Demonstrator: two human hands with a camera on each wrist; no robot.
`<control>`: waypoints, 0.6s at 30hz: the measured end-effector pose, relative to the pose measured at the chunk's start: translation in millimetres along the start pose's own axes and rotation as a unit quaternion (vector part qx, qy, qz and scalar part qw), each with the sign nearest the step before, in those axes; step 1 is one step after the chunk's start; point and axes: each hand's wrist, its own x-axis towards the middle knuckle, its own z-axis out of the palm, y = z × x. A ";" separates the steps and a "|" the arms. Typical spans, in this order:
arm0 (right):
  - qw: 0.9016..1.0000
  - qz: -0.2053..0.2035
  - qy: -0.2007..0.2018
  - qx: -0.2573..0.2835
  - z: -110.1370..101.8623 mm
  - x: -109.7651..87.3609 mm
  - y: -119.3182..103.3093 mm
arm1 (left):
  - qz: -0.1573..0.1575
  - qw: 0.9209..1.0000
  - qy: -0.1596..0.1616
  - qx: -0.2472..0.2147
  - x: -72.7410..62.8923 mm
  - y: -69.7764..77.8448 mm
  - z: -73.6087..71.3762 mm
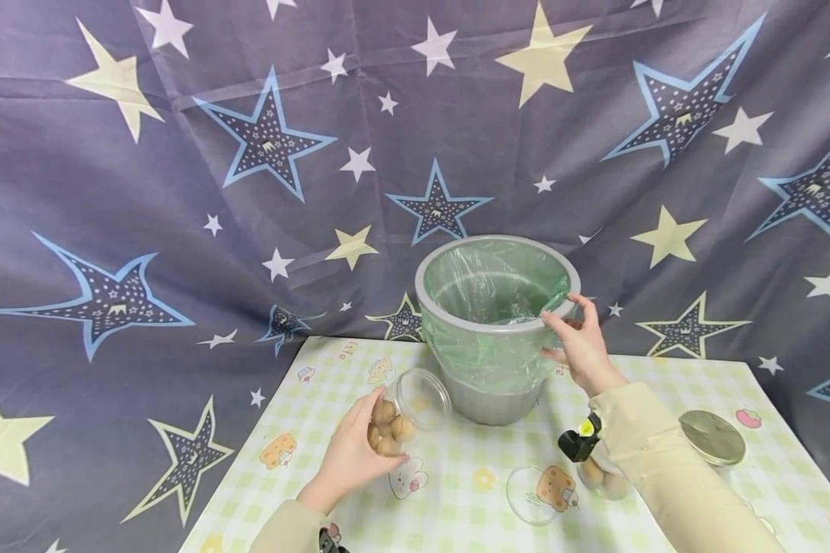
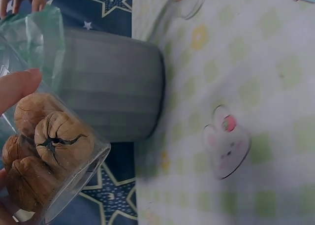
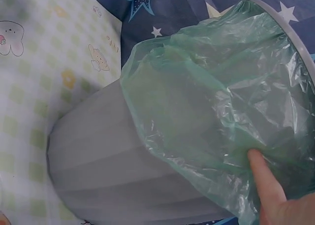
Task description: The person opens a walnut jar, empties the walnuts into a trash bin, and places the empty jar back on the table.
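My left hand (image 1: 356, 445) grips a clear plastic jar (image 2: 101, 153) holding several walnuts (image 2: 64, 139). The jar is tilted, its uncovered mouth pointing up toward the trash can (image 1: 494, 399). One walnut shows a dark split across its shell. That can is grey and ribbed, lined with a translucent green bag (image 3: 182, 97) folded over its rim. At the can's near right edge, my right hand (image 1: 584, 349) holds the rim, fingers on the bag. In the right wrist view one finger (image 3: 266, 180) presses the bag's outside.
Under the right forearm stands another clear container (image 1: 609, 482) with brown round contents. A clear round lid (image 1: 526, 507) lies at the front of the checked table (image 1: 456, 507). A round tin with a metallic top (image 1: 712, 436) is on the right. A starry cloth (image 1: 360, 92) hangs behind.
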 end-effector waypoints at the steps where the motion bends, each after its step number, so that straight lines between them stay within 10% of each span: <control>1: 1.000 0.000 0.001 0.001 0.0 0.0 0.2 | 0.004 1.000 0.002 0.003 2.8 0.3 -2.8; 18: 1.000 -0.002 -0.006 0.028 1.4 -0.1 -0.6 | 0.066 0.995 0.035 0.065 62.1 19.3 -47.9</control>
